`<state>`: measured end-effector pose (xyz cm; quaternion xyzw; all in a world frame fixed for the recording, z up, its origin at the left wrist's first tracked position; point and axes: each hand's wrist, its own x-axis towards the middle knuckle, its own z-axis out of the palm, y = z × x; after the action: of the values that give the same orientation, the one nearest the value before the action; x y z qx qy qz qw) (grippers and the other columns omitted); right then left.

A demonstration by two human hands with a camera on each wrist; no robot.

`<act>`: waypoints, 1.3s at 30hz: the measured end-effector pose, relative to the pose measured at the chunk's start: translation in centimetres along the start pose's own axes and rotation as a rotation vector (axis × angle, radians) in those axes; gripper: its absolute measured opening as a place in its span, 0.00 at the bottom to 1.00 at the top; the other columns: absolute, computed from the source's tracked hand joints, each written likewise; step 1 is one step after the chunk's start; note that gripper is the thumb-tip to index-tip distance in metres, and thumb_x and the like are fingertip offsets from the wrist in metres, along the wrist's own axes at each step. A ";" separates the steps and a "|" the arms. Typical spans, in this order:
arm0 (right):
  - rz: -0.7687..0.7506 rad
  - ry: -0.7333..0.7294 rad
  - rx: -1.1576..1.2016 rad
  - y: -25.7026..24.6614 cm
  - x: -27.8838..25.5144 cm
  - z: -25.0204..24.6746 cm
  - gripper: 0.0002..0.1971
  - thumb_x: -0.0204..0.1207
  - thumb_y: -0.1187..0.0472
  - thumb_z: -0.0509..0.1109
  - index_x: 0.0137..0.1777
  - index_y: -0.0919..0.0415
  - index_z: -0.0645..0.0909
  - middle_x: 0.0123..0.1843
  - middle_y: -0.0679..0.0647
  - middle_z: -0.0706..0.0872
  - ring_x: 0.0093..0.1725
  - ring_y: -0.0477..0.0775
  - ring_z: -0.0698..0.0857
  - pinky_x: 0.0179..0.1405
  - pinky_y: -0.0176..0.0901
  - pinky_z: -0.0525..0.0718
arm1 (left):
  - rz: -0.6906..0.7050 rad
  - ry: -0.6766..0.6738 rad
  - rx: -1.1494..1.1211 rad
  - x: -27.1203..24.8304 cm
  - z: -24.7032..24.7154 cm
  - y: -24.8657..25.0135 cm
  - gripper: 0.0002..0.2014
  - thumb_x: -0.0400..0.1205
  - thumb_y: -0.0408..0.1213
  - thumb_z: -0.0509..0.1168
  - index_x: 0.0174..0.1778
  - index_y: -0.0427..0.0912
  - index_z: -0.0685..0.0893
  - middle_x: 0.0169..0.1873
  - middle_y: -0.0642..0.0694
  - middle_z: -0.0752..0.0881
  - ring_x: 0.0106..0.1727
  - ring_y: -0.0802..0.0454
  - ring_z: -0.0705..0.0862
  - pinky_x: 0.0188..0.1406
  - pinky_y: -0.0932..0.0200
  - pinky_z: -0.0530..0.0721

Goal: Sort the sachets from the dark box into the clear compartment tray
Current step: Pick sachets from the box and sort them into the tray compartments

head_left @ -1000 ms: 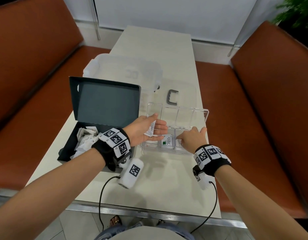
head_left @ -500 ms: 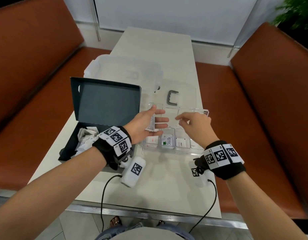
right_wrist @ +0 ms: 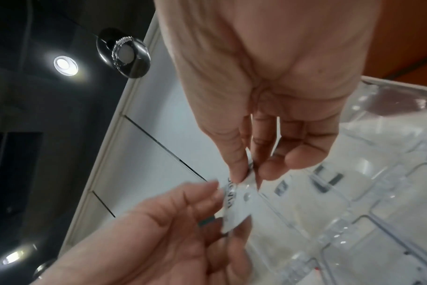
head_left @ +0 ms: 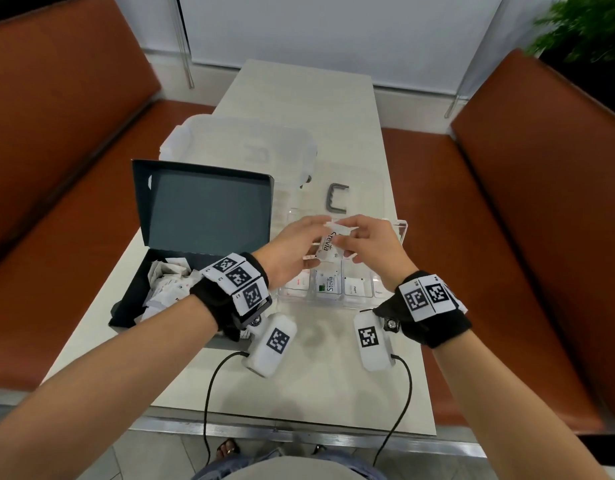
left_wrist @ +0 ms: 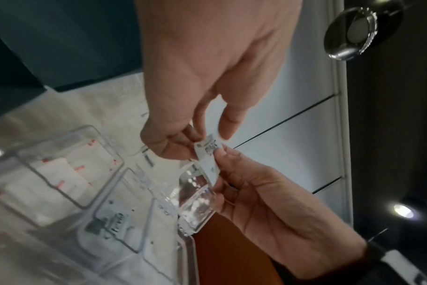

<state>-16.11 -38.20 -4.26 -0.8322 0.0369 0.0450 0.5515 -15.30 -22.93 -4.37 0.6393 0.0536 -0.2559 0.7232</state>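
Observation:
Both hands meet above the clear compartment tray (head_left: 404, 226) over one white Stevia sachet (head_left: 329, 241). My left hand (head_left: 316, 242) holds it between thumb and fingers, also seen in the left wrist view as the left hand (left_wrist: 183, 142) on the sachet (left_wrist: 208, 154). My right hand (head_left: 340, 233) pinches its upper end with thumb and finger; the wrist view shows the right hand (right_wrist: 246, 179) on the sachet (right_wrist: 234, 210). The dark box (head_left: 126, 306) stands open at the left with several crumpled sachets (head_left: 167, 285). The tray's near row holds sachets (head_left: 328, 286).
A translucent lidded container (head_left: 237, 147) stands behind the dark box. A grey U-shaped handle (head_left: 335, 202) lies just beyond the tray. Orange benches (head_left: 527, 237) flank the narrow table (head_left: 316, 386). Cables hang from both wrists over the near edge.
My right hand left the tray's near row, rose and came to the left hand, where it now pinches the sachet. The left hand lifted slightly toward the far row.

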 end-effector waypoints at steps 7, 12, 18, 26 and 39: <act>-0.015 -0.009 -0.255 2.4 1.7 0.9 0.06 0.76 0.64 0.73 0.50 0.59 0.88 0.38 0.55 0.88 0.34 0.45 0.82 0.40 0.35 0.79 | 0.013 0.118 0.248 0.9 -1.4 -2.5 0.16 0.81 0.28 0.68 0.65 0.39 0.79 0.50 0.41 0.86 0.48 0.50 0.85 0.48 0.58 0.85; 0.046 -0.093 -0.517 3.6 2.6 2.2 0.05 0.76 0.62 0.71 0.48 0.58 0.88 0.46 0.58 0.89 0.44 0.53 0.85 0.48 0.43 0.83 | 0.081 0.135 0.513 1.1 -2.6 -3.7 0.12 0.82 0.34 0.66 0.62 0.41 0.82 0.48 0.47 0.84 0.48 0.53 0.83 0.36 0.66 0.77; -0.010 -0.084 -0.907 4.6 2.3 3.8 0.13 0.79 0.63 0.63 0.56 0.52 0.86 0.55 0.52 0.88 0.59 0.58 0.82 0.63 0.53 0.73 | 0.085 0.137 0.511 0.7 -3.7 -4.2 0.10 0.83 0.33 0.65 0.60 0.42 0.83 0.46 0.48 0.85 0.42 0.59 0.84 0.33 0.70 0.79; -0.169 -0.138 -1.240 5.7 1.7 4.6 0.15 0.80 0.62 0.64 0.63 0.51 0.83 0.59 0.51 0.85 0.60 0.58 0.80 0.60 0.56 0.70 | 0.113 0.150 0.481 0.3 -4.3 -3.7 0.08 0.84 0.33 0.64 0.57 0.42 0.84 0.49 0.43 0.86 0.42 0.58 0.86 0.35 0.69 0.81; -0.210 -0.123 -1.101 3.4 1.1 4.1 0.09 0.80 0.55 0.67 0.57 0.46 0.85 0.53 0.46 0.87 0.56 0.54 0.81 0.55 0.52 0.65 | 0.107 0.103 0.529 -3.0 -7.7 -1.9 0.10 0.85 0.35 0.63 0.60 0.42 0.84 0.54 0.40 0.87 0.46 0.56 0.86 0.47 0.62 0.82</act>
<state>-15.53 -35.79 -9.07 -0.9922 -0.1075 0.0511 0.0384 -16.75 -14.75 -6.20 0.8201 -0.0121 -0.1894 0.5398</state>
